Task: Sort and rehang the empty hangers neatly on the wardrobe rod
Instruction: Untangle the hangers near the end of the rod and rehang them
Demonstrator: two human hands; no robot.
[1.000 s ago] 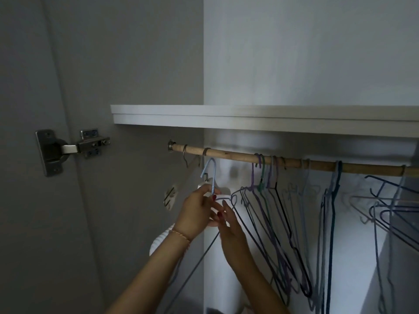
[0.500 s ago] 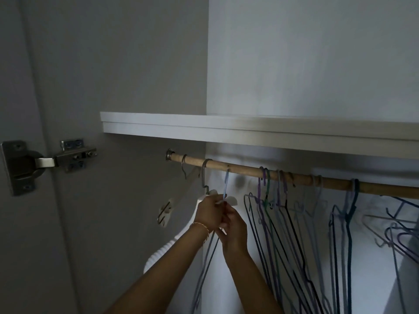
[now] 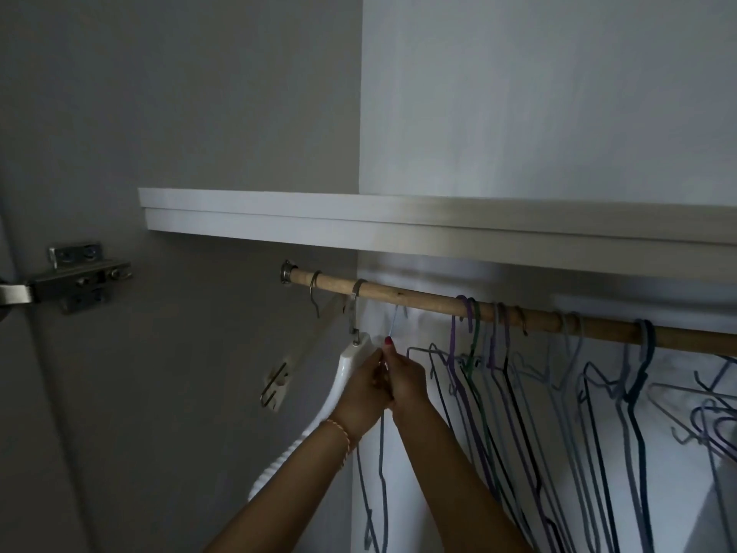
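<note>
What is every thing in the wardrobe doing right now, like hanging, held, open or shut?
Wardrobe rod: in place under the shelf, carrying hangers.
Light blue wire hanger: neck pinched by both hands, hook up at the rod.
Left hand: pinching the hanger neck.
Right hand: pinching the same neck.
White plastic hanger: hanging by its metal hook, tilted.
Coloured wire hangers: hanging, bunched together.
Door hinge: door swung open.

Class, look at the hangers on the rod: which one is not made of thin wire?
The white plastic hanger, leftmost but for a bare hook, beside the left hand: thick and broad, with a metal hook; the others are thin coloured wire.
</note>
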